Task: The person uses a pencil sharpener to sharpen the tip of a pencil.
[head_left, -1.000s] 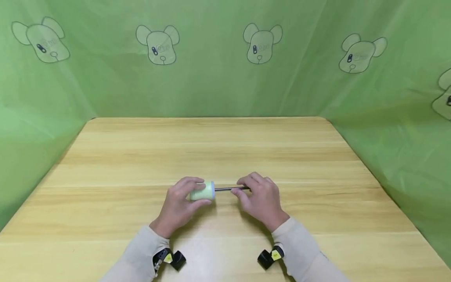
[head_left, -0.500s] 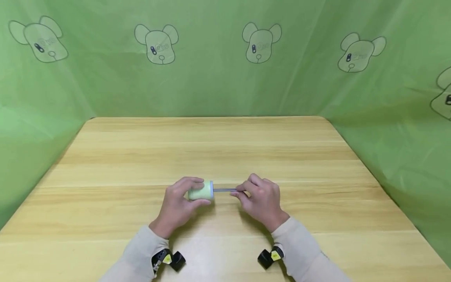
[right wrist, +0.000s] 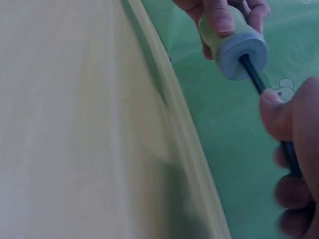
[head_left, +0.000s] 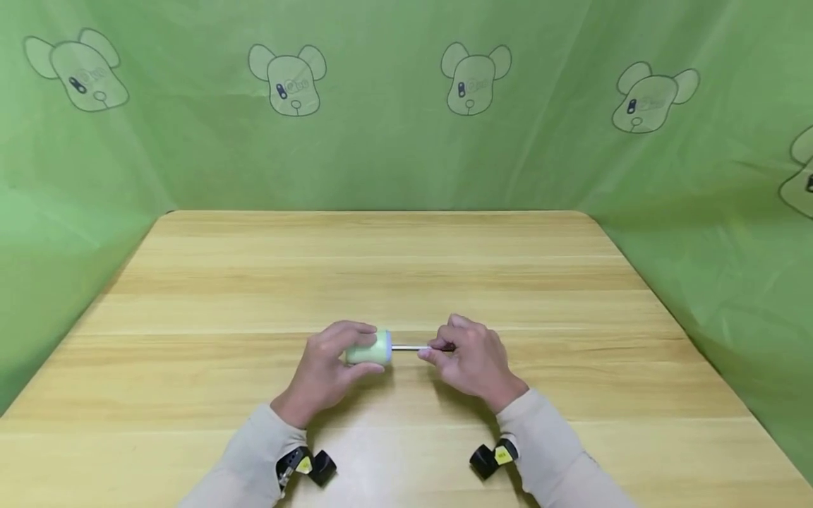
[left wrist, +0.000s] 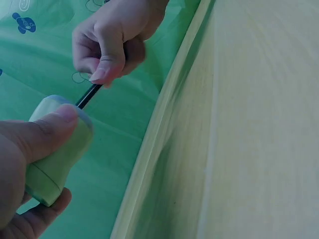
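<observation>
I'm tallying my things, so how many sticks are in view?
1. The stick runs from the cylinder in the left hand to the right hand, which grips it. Any inside the cylinder would be hidden.

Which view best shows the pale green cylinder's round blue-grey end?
Right wrist: the blue-grey end faces that camera, showing the thin dark rod at its centre. Head: edge-on, a narrow band. Left wrist: only part of its rim, from behind.
</observation>
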Demonstrator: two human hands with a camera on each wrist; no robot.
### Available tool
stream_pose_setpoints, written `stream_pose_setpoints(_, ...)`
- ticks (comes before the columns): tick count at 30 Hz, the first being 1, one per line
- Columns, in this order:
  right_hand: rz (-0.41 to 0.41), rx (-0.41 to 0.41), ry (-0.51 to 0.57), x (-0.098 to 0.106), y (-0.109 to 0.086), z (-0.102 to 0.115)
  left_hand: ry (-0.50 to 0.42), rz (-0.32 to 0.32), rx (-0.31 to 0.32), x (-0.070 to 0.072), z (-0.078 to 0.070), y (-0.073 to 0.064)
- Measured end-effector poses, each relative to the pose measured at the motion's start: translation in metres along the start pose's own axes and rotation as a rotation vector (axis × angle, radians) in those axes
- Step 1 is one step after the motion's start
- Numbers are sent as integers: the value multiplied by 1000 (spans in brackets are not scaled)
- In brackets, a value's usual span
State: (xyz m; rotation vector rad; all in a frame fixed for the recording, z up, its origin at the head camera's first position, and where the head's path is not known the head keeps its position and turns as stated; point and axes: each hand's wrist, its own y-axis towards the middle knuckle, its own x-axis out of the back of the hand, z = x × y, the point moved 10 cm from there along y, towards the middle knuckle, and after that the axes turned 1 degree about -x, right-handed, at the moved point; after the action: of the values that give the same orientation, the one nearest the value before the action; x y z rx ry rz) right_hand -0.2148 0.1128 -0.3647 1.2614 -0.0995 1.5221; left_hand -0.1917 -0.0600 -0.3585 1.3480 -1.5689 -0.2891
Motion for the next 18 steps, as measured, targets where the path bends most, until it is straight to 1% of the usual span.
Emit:
stream_pose_setpoints(2, 145, -129, 108, -11, 0, -10, 9, 21, -15, -2, -2, 1)
stream_pose_setpoints(3, 195, -187, 148, -15, -1, -15, 15, 36, -18, -4, -3, 2)
stream_pose_setpoints(4, 230, -230, 169, -19, -2, -19, 23, 51, -20, -5, -3, 2)
stream_pose_setpoints(5, 247, -256, 170, -21, -3, -22, 31, 64, -19, -7, -3, 2)
stream_pose_setpoints(6, 241, -263, 145, -21, -3, -23, 39, 76, -16, -8, -3, 2)
stream_pose_setpoints(8, 176, -223, 30, -17, -2, -23, 57, 85, -5, -9, -2, 1)
stream_pose_setpoints(10, 92, -177, -73, -12, -2, -20, 69, 72, 11, -8, 0, 1)
stream_pose_setpoints(12, 14, -131, -131, -7, -1, -16, 65, 45, 25, -5, 2, 1)
stream_pose_setpoints(15, -79, -59, -113, -1, 0, -8, 44, 7, 33, -2, 4, 1)
stream_pose_setpoints(18, -164, 35, -128, 8, 0, 0, 26, -21, 18, 1, 2, 1)
